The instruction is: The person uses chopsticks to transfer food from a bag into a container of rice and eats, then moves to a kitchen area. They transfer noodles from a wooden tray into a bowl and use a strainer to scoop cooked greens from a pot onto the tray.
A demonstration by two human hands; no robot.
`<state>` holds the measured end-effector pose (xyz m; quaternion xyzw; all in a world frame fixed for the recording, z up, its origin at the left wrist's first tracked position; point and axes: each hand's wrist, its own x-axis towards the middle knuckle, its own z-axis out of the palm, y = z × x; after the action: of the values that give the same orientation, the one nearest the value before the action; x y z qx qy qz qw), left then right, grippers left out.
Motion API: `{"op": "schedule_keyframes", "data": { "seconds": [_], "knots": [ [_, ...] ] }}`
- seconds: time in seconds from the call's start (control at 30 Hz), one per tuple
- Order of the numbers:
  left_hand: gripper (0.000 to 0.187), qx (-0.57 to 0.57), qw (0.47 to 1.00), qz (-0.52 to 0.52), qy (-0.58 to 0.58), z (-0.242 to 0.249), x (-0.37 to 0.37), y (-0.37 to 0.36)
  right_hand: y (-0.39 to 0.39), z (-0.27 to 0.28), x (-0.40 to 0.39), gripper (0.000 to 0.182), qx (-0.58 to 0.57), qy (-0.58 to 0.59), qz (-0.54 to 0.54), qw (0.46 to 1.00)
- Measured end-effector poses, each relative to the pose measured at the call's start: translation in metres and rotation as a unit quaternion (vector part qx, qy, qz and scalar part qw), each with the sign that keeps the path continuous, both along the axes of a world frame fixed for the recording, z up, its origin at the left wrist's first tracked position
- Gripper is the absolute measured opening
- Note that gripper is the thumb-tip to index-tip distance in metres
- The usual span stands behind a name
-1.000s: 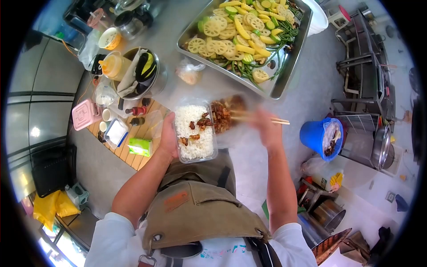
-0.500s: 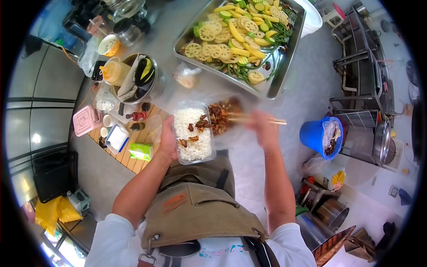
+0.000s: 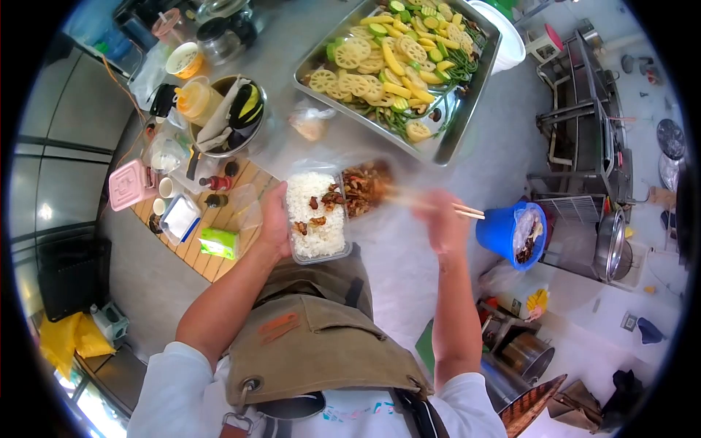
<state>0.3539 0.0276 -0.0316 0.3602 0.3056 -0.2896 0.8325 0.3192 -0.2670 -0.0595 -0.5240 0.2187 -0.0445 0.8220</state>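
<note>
My left hand (image 3: 274,221) is wrapped round the left side of a clear plastic box of white rice (image 3: 318,232), with several dark brown pieces on the rice. Just right of the box lies a heap of chopped brown food (image 3: 363,191), its container partly blurred. My right hand (image 3: 443,221) is closed on a pair of wooden chopsticks (image 3: 469,211), whose tips point left at the brown food and are smeared by motion. Beyond both hands is a metal tray (image 3: 458,139) of sliced lotus root, yellow strips, green slices and long beans.
A knotted plastic bag (image 3: 311,123) lies near the tray. At left are a metal pot (image 3: 261,120) holding a squeeze bottle and cloth, a pink box (image 3: 132,185), a green packet (image 3: 218,243) and small cups. A blue bin (image 3: 499,232) stands at right.
My view has shifted slightly. The chopsticks and my right hand have moved a little to the right and downward relative to the rice box. My left hand keeps its hold.
</note>
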Motion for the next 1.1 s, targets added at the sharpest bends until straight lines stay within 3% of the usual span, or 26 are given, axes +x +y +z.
{"op": "schedule_keyframes", "data": {
  "seconds": [0.07,0.13,0.17,0.27,0.37,0.7,0.83,1.1],
  "knots": [
    [0.062,0.006,1.0,0.004,0.02,0.019,0.001,-0.002,0.013,0.018,-0.002,0.018,-0.032,-0.005,0.027,0.999],
    [0.063,-0.018,1.0,-0.002,0.008,0.008,0.0,0.002,0.04,0.053,-0.005,0.016,-0.1,0.009,0.064,0.993],
    [0.063,-0.031,0.999,-0.005,0.002,0.0,-0.001,0.006,0.054,0.066,-0.008,0.015,-0.22,-0.038,0.118,0.968],
    [0.063,-0.108,0.994,0.001,-0.017,-0.011,-0.006,0.01,0.097,0.098,-0.015,0.008,-0.53,-0.208,0.216,0.793],
    [0.063,-0.14,0.989,0.0,-0.042,-0.003,-0.009,0.017,0.125,0.115,-0.017,0.005,-0.506,-0.275,0.249,0.779],
    [0.065,-0.17,0.984,-0.024,-0.054,0.028,-0.015,0.047,0.124,0.188,-0.049,0.008,-0.522,-0.189,0.148,0.818],
    [0.065,-0.198,0.979,-0.017,-0.042,0.058,-0.022,0.056,0.138,0.182,-0.071,0.012,-0.608,-0.246,0.112,0.747],
    [0.055,-0.256,0.965,-0.033,-0.044,0.07,-0.033,0.054,0.179,0.176,-0.105,0.015,-0.592,-0.331,0.154,0.719]
  ]
}}
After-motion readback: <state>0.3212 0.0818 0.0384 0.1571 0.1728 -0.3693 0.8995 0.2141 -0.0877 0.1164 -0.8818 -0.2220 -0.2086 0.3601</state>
